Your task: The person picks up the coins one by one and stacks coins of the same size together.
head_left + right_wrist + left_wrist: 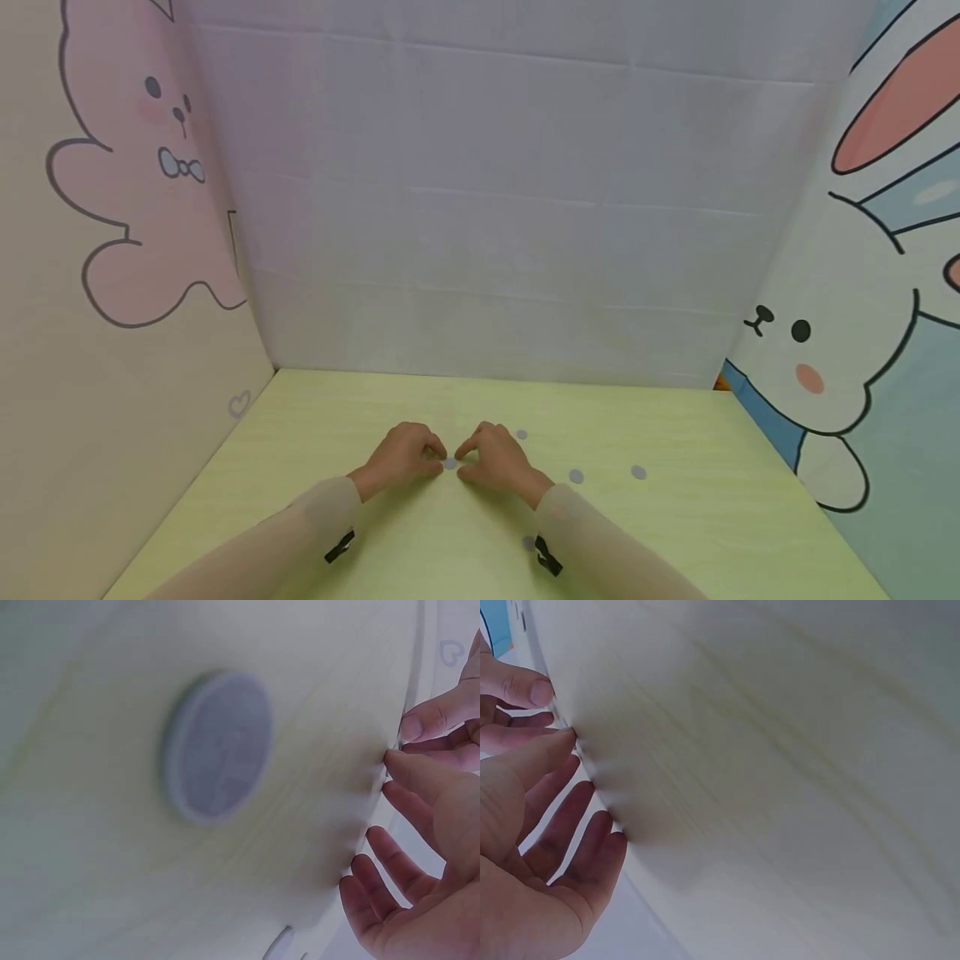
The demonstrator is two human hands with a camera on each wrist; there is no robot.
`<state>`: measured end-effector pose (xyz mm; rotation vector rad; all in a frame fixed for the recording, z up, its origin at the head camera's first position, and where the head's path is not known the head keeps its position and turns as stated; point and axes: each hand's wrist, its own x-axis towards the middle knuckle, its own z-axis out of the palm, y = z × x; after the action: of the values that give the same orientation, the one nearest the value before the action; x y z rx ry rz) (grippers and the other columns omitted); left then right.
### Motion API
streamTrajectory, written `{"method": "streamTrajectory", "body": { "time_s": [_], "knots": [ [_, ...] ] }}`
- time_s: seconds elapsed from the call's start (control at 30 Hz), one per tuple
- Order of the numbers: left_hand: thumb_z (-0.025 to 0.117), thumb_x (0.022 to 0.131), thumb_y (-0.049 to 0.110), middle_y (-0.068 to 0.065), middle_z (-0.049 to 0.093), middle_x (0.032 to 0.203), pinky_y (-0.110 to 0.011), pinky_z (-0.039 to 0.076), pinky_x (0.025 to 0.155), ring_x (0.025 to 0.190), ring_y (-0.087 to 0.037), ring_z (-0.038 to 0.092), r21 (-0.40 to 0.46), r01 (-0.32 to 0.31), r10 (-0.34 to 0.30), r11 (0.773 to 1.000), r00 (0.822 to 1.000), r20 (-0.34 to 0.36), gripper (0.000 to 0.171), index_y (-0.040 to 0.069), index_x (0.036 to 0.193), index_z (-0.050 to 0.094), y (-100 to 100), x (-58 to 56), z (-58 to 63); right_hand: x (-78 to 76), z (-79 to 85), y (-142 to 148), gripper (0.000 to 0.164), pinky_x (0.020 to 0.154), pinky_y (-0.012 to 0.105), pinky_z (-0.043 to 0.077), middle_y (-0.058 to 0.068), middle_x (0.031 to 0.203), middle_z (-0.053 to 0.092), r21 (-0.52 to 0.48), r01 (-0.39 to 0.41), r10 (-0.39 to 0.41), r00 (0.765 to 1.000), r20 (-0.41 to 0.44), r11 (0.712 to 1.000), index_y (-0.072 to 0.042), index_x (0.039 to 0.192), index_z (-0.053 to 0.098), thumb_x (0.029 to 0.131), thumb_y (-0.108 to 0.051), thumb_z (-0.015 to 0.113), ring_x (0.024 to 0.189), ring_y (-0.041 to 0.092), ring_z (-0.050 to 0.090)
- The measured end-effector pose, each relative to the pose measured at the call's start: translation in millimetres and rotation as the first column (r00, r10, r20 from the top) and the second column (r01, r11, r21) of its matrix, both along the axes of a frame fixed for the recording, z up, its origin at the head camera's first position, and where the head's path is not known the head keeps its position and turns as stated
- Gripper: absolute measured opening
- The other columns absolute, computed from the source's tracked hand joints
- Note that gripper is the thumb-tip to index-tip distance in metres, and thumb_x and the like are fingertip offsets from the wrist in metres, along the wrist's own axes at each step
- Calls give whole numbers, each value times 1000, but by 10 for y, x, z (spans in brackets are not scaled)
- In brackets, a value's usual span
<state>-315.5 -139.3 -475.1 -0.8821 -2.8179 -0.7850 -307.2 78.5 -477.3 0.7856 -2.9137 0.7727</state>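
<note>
Left hand point(403, 452) and right hand point(497, 457) flanked 1 grey disc point(450, 463), grips narrowly parted, so imo positioning needed gentle nudges.

head view peers forward, down over the table point(438, 554); wrist views skim it close, both catching left hand point(401, 457) and right hand point(500, 458)!

A hand could pass over the bare table point(240, 492) left of the left hand point(405, 454), or past it toward the white back wall point(495, 217). Between it and the right hand point(501, 457), a flat gray disc point(450, 463) occupies the narrow gap. Four other low discs point(576, 476) surround the right sleeve point(600, 529).
</note>
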Motion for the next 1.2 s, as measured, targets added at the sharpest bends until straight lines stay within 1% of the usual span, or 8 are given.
{"method": "streamTrajectory", "body": {
  "time_s": [0.13, 0.3, 0.47, 0.6, 0.77, 1.0, 1.17, 1.2],
  "knots": [
    [90, 84, 8, 5, 79, 89, -35, 58, 77, 85, -17, 72, 2, -11, 11, 1000, 1000, 1, 11, 12, 92, 85, 10, 10, -7, -19, -24, -44, 15, 76, 31, 48, 2, 100, 70, 9, 23, -22, 999, -23, 1000, -17, 102, 87, 87, -21, 87, 95, 23, 59],
    [90, 85, 10, 6, 79, 87, -33, 57, 75, 83, -14, 70, 8, -8, 8, 1000, 1000, -7, 7, 13, 90, 86, 19, 25, -25, -20, -61, -78, 10, 74, 30, 50, 1, 98, 70, 4, 59, -58, 997, -49, 998, -19, 97, 88, 87, -22, 87, 95, 22, 61],
    [90, 85, 10, 6, 78, 87, -33, 56, 75, 84, -14, 69, 5, 5, -5, 1000, 1000, -11, 6, 13, 90, 86, 26, 47, -27, 36, -19, -86, 7, 72, 30, 49, 2, 97, 69, -19, 72, -73, 997, -36, 997, -18, 94, 88, 88, -22, 88, 93, 20, 60],
    [90, 85, 11, 8, 78, 87, -34, 56, 78, 85, -14, 70, -4, -7, 7, 1000, 1000, -22, 6, 15, 89, 86, 28, 65, -35, 77, 1, -102, 5, 70, 28, 47, 1, 97, 69, -22, 80, -80, 996, -33, 997, -19, 92, 88, 88, -23, 89, 92, 19, 58],
    [90, 86, 13, 10, 78, 86, -32, 55, 76, 84, -13, 69, -9, -14, 14, 1000, 1000, -14, 4, 15, 87, 86, 21, 106, -37, 127, -6, -127, 4, 68, 27, 46, 1, 98, 68, -31, 89, -89, 996, -13, 996, -20, 89, 88, 87, -22, 90, 92, 20, 57],
    [89, 87, 15, 10, 78, 86, -30, 54, 74, 83, -11, 68, -15, -11, 11, 1000, 1000, -9, 3, 16, 86, 86, 18, 145, -28, 181, 24, -133, 4, 71, 31, 51, 2, 98, 71, -55, 72, -73, 997, -12, 996, -17, 89, 87, 87, -19, 89, 93, 21, 61],
    [90, 86, 16, 11, 78, 86, -30, 55, 74, 84, -11, 68, -22, 13, -14, 1000, 1000, -26, 4, 18, 85, 86, -5, 183, -25, 226, 33, -141, 4, 73, 31, 51, 1, 96, 70, -62, 54, -56, 998, -21, 997, -17, 88, 87, 86, -19, 90, 91, 19, 59],
    [90, 86, 15, 11, 78, 86, -30, 55, 75, 84, -11, 68, -22, 19, -20, 1000, 999, -31, 4, 18, 85, 86, -11, 194, -22, 238, 37, -146, 4, 75, 32, 52, 1, 95, 71, -59, 51, -53, 998, -26, 997, -17, 87, 87, 85, -18, 90, 91, 18, 60]
  ]
}}
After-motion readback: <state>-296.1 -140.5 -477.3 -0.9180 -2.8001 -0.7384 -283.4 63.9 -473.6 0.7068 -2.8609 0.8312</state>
